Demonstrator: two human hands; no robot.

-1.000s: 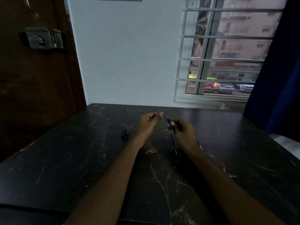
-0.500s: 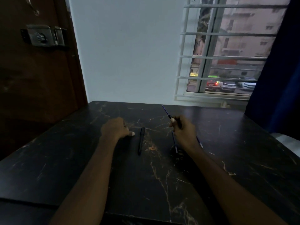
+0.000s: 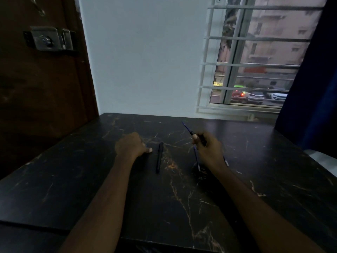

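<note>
A black pen barrel (image 3: 159, 157) lies on the dark marble table (image 3: 91, 179) between my hands, pointing away from me. My left hand (image 3: 130, 145) rests knuckles-up on the table just left of it, fingers curled under, thumb tip toward the barrel. What is under that hand is hidden. My right hand (image 3: 207, 148) is raised a little and grips a thin blue refill (image 3: 186, 127) whose tip points up and left. More thin rod ends (image 3: 196, 157) stick out below that hand.
A white wall stands behind the table's far edge. A wooden door with a metal lock (image 3: 49, 38) is on the left. A barred window (image 3: 255, 70) and a blue curtain (image 3: 313, 88) are on the right.
A second ago my left hand held the barrel near the refill tip. The barrel now lies on the table. My left hand has moved left over the spot where a small black cap lay.
</note>
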